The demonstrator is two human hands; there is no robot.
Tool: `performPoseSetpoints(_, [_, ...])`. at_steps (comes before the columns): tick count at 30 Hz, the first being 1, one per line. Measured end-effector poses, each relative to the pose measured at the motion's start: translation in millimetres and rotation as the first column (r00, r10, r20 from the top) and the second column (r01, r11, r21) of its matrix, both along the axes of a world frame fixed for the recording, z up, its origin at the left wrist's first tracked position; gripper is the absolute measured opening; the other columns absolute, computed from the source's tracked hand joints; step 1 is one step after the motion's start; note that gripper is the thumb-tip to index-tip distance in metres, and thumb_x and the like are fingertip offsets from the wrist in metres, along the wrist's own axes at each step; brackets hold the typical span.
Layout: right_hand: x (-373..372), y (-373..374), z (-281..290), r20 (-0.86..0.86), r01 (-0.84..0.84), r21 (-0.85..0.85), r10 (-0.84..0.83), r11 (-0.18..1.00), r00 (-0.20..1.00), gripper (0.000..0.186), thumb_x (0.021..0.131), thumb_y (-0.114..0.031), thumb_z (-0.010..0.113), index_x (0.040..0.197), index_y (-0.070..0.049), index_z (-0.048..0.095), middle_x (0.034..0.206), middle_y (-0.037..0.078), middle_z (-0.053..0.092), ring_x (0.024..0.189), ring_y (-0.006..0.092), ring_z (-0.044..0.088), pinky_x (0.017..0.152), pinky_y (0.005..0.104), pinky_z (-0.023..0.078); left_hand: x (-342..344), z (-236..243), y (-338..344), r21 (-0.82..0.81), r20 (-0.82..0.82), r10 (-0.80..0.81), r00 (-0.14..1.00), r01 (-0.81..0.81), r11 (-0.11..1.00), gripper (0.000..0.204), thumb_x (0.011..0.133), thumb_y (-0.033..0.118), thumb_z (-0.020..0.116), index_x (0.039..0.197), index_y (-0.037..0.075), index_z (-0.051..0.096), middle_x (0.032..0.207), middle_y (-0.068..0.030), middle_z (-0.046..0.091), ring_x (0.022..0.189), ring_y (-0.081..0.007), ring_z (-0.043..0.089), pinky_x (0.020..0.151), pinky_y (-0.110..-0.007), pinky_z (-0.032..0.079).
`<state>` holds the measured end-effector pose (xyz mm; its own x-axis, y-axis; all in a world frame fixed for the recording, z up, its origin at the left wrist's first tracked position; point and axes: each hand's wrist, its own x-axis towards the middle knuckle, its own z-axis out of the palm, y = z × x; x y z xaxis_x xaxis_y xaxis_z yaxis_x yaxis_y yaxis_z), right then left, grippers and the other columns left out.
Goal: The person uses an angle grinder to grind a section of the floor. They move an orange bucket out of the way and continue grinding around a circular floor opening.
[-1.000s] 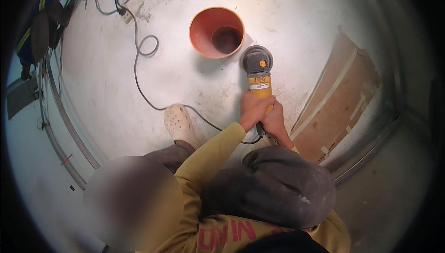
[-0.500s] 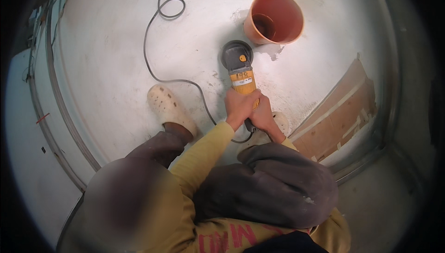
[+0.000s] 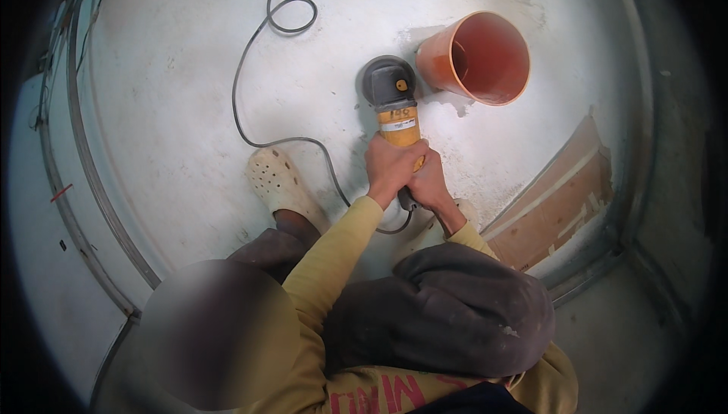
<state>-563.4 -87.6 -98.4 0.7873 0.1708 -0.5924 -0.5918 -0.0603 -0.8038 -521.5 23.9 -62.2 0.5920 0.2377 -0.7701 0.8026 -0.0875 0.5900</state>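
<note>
Both of my hands grip a yellow and black angle grinder (image 3: 400, 127) whose round dark head rests on the pale floor. My left hand (image 3: 390, 162) is wrapped round the yellow body. Just behind it, my right hand (image 3: 431, 180) closes on the rear part of the grinder, beside the left hand. A dark power cord (image 3: 331, 162) leaves the tool's rear end. The head hides whatever disc or pad is underneath. Right of the head stands an orange, bucket-like plastic vessel (image 3: 436, 56), its open mouth showing reddish walls.
The cord runs past my left clog (image 3: 277, 179) and loops (image 3: 307, 29) farther away. Brown board or paper (image 3: 546, 217) with pale tape strips lies at the right. Metal rails edge the floor on both sides. My bent right knee (image 3: 470, 308) is close behind my hands.
The whole view has shifted slightly. Against the floor, the grinder has moved a little forward and left, with both hands still on it. The orange vessel appears farther right and lower, its mouth angled differently.
</note>
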Motion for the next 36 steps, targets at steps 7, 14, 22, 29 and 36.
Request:
performPoseSetpoints(7, [9, 1, 23, 0.082, -0.071, -0.155, 0.085, 0.985, 0.993, 0.054, 0.08, -0.017, 0.085, 0.123, 0.005, 0.063, 0.111, 0.016, 0.075, 0.101, 0.0197, 0.07, 0.092, 0.0361, 0.055, -11, 2, 4, -0.197, 0.088, 0.124, 0.988, -0.105, 0.975, 0.041, 0.076, 0.02, 0.09, 0.104, -0.002, 0.071, 0.096, -0.0134, 0.078, 0.084, -0.0229, 0.077, 0.077, -0.037, 0.06])
performPoseSetpoints(14, [16, 14, 44, 0.205, 0.049, -0.075, -0.033, 0.996, 0.978, 0.055, 0.082, -0.014, 0.085, 0.127, 0.002, 0.059, 0.116, 0.014, 0.072, 0.108, 0.0196, 0.068, 0.099, 0.035, 0.053, -11, 15, 2, -0.132, 0.263, 0.193, 0.945, -0.163, 0.978, 0.034, 0.081, 0.015, 0.089, 0.105, -0.002, 0.072, 0.097, -0.0098, 0.077, 0.085, -0.0167, 0.075, 0.077, -0.034, 0.06])
performPoseSetpoints(22, [31, 20, 28, 0.01, 0.026, -0.095, -0.025, 0.995, 1.0, 0.046, 0.083, -0.021, 0.084, 0.118, 0.003, 0.064, 0.107, 0.013, 0.073, 0.098, 0.0175, 0.069, 0.089, 0.034, 0.056, 10, 4, 34, -0.466, 0.144, 0.16, 0.977, -0.076, 0.882, 0.043, 0.085, 0.024, 0.089, 0.112, -0.001, 0.068, 0.102, -0.0091, 0.076, 0.09, -0.0153, 0.072, 0.082, -0.033, 0.058])
performPoseSetpoints(29, [25, 14, 29, -0.063, 0.05, -0.115, -0.058, 0.992, 0.996, 0.052, 0.083, -0.024, 0.086, 0.122, 0.003, 0.064, 0.109, 0.014, 0.074, 0.099, 0.018, 0.069, 0.09, 0.0344, 0.056, 13, 0, 27, -0.573, 0.03, 0.149, 0.988, -0.105, 0.813, 0.034, 0.089, 0.012, 0.085, 0.116, -0.001, 0.07, 0.106, -0.0084, 0.074, 0.094, -0.0159, 0.072, 0.082, -0.032, 0.058])
performPoseSetpoints(36, [19, 5, 32, -0.008, 0.024, -0.174, -0.026, 0.985, 1.0, 0.083, 0.077, -0.031, 0.089, 0.145, 0.003, 0.055, 0.118, 0.027, 0.074, 0.114, 0.0361, 0.073, 0.098, 0.0428, 0.057, 11, 4, 12, -0.472, -0.032, 0.174, 0.984, -0.168, 0.866, 0.032, 0.091, 0.005, 0.081, 0.119, -0.003, 0.069, 0.11, -0.0079, 0.073, 0.095, -0.0155, 0.071, 0.084, -0.032, 0.057])
